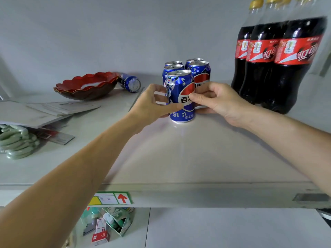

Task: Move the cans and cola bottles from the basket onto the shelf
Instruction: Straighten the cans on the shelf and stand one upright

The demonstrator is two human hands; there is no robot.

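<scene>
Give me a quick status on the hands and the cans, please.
Both hands, left hand and right hand, gripping front can, upright on shelf. Four cans behind, cola bottles right. One stray can lying beside red bowl.

the single head view looked forward and down from close above the shelf (197,158), its front edge near.

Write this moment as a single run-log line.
left hand: grips front can | right hand: grips front can | can: upright on shelf | cola bottles: shelved right
</scene>
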